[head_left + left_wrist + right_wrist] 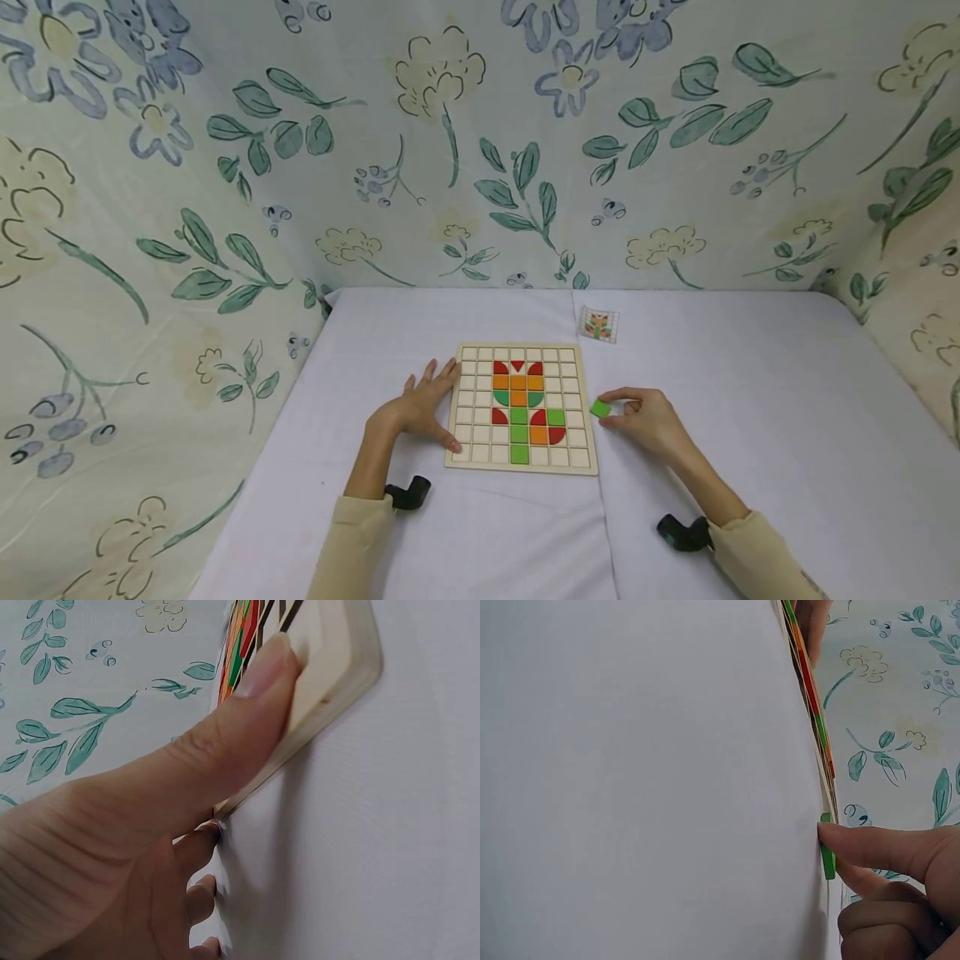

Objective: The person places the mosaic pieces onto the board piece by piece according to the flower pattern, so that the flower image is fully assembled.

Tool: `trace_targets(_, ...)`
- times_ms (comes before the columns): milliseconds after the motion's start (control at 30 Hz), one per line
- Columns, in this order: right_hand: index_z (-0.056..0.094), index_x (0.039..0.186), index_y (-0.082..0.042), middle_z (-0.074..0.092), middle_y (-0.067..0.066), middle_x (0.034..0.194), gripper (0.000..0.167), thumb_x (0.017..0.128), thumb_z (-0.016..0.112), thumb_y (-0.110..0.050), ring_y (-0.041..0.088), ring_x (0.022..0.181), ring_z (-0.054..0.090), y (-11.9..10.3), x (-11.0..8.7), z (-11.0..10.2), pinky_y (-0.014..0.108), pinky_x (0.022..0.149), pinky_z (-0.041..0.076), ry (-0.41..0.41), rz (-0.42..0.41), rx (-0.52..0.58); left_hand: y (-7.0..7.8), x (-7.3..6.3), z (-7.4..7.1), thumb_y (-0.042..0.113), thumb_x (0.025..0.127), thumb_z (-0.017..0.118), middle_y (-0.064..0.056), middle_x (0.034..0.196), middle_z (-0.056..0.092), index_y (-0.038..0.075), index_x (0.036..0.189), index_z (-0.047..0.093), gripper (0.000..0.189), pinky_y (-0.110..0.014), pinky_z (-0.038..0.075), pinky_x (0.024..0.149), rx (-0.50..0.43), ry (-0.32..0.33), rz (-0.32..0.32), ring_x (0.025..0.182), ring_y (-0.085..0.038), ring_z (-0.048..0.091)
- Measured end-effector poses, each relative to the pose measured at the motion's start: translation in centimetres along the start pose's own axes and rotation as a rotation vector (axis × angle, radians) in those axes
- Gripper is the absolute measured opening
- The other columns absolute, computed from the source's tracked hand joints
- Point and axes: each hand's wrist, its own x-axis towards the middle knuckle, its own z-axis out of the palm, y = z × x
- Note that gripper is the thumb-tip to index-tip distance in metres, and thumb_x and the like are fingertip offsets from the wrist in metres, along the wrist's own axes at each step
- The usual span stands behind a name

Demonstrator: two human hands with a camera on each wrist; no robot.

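Observation:
A square wooden grid board (pixel 465 423) lies on the white-covered table, with red, orange and green tiles forming a flower in its middle cells. My left hand (pixel 412 408) rests at the board's left edge with fingers spread. In the left wrist view its thumb (pixel 247 712) lies on the board's corner rim. Between thumb and index finger my right hand (pixel 648 421) pinches a small green square tile (pixel 600 408), just off the board's right edge. The right wrist view shows this green tile (pixel 828 847) edge-on, its other fingers curled below.
A small printed pattern card (pixel 599 324) with a similar flower lies behind the board's right corner. The white tablecloth (pixel 750 375) spreads around, with a seam running front to back. Flower-printed fabric (pixel 450 167) hangs behind the table and at both sides.

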Motion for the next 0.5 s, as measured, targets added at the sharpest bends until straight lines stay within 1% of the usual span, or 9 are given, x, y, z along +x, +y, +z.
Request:
trace_targets(300, 0.072, 0.125, -0.002, 0.035, -0.006, 0.056, 0.043, 0.084, 0.081, -0.011, 0.008, 0.052, 0.029, 0.3, -0.2, -0.53, 0.021, 0.046, 0.025, 0.01, 0.026, 0.003, 0.06, -0.06, -0.05, 0.043, 0.064, 0.098, -0.002, 0.177, 0.0, 0.015, 0.168, 0.01, 0.139, -0.061, -0.003, 0.132, 0.002, 0.001, 0.004, 0.163, -0.033, -0.01)
trace_targets(500, 0.072, 0.124, -0.002, 0.034, -0.007, 0.055, 0.044, 0.083, 0.083, -0.012, 0.007, 0.051, 0.027, 0.35, -0.01, -0.37, 0.02, 0.046, 0.024, 0.002, 0.04, 0.017, 0.05, -0.08, -0.06, 0.043, 0.063, 0.098, -0.003, 0.177, 0.001, 0.014, 0.168, 0.011, 0.139, -0.061, -0.003, 0.132, -0.001, 0.003, -0.003, 0.163, -0.033, -0.01)
